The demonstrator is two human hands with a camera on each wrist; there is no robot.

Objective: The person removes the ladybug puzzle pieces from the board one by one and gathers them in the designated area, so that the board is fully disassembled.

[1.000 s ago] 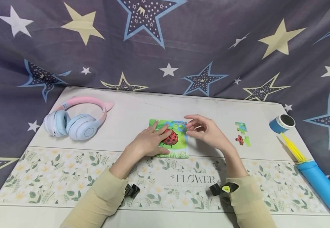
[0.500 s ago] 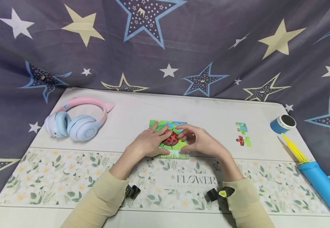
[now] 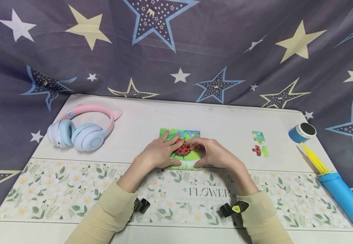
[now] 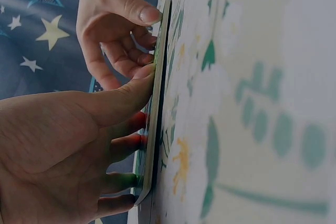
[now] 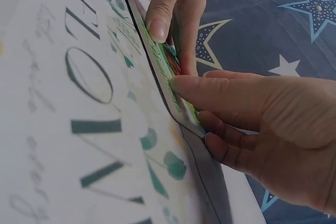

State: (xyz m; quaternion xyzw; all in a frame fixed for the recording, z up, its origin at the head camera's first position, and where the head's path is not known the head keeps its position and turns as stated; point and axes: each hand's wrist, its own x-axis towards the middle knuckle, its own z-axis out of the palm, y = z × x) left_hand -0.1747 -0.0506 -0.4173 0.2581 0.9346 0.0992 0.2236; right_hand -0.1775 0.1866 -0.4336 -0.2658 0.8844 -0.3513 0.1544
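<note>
Left hand (image 3: 158, 152): fingers spread, tips resting on left side of ladybug puzzle (image 3: 188, 157). Puzzle lies flat between hands, partly under both; long axis unclear. Right hand (image 3: 216, 154): fingers bent, touching puzzle's right side; cannot tell whether pinching anything. Loose pieces (image 3: 258, 136) farther right, well apart, nearer right hand.

Beige long sleeves (image 3: 106, 210), black wrist cameras (image 3: 141, 204), right-side yellow label (image 3: 236, 209)

Puzzle (image 3: 190, 161) is grn w/ blk-dotted red ladybug (image 3: 182, 149), headphones (image 3: 88, 137) pink & blue.
</note>
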